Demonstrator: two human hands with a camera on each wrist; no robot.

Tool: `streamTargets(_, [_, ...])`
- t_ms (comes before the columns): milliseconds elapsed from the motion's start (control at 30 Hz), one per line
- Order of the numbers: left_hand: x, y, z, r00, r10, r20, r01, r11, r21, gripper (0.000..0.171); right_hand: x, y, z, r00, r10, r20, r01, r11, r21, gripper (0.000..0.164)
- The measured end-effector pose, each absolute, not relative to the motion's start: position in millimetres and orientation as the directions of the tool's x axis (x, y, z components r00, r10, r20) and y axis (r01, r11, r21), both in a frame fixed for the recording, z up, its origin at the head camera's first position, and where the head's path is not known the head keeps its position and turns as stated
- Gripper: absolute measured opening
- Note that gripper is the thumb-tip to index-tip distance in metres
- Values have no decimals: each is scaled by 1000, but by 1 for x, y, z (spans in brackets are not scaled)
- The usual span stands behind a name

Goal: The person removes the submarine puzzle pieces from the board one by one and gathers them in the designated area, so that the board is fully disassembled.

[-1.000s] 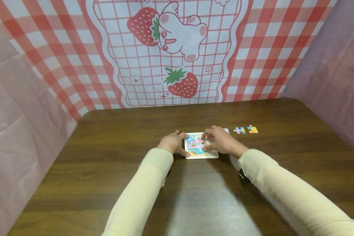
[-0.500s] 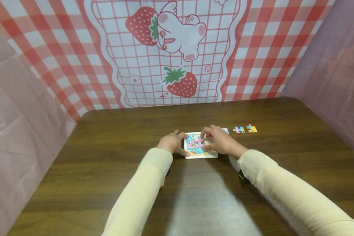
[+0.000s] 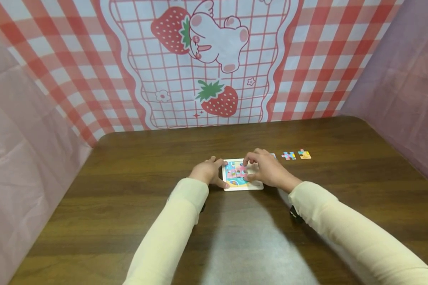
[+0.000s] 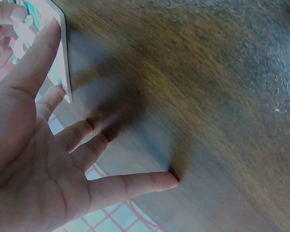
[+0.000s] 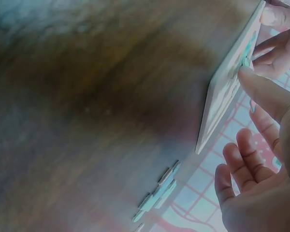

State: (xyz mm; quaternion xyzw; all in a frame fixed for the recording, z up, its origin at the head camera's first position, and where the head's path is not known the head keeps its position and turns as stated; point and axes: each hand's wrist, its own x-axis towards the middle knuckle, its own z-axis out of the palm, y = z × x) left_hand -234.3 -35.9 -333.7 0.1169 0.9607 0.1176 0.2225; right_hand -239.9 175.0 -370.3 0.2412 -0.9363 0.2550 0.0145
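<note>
A white-rimmed jigsaw puzzle board (image 3: pixel 243 189) lies on the table, its left part filled with pink, blue and yellow pieces. The left hand (image 3: pixel 206 173) rests at the board's left side, thumb and index finger touching the rim near two corners. In the left wrist view its other fingers (image 4: pixel 135 186) spread straight over the table. The right hand (image 3: pixel 267 169) reaches over the board's right part and pinches a pink puzzle piece (image 3: pixel 241 171) between thumb and index finger, low over the board. Its remaining fingers (image 5: pixel 246 145) are loosely bent, seen in the right wrist view.
To the right of the board lie a blue-and-pink puzzle piece (image 3: pixel 289 156) and a yellow one (image 3: pixel 304 154). A blue corner of another piece (image 3: pixel 273 155) shows behind the right hand. Brown wood table (image 3: pixel 157 166); a red-checked strawberry cloth (image 3: pixel 306 59) hangs at its back edge.
The right fingers shift the pink piece slightly among its neighbours on the board. The left hand keeps its place, and the loose pieces stay where they were.
</note>
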Motion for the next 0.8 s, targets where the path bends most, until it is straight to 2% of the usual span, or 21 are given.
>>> streamTargets(167, [-234,-35,-333,-874,279,-398,177,945,274,79,-240,179,-367,-884,-440,158,-457,746,-484,29])
streamTargets(467, [-234,-33,-333,-870,278,-408,166,943,288,79,-239,198,-358,-905,-404,132,-401,707,-583,29])
streamTargets(800, [-234,-37,-335,-871,296,-392,182,936,302,77,-237,237,-349,-919,-371,131,-374,720,-584,30])
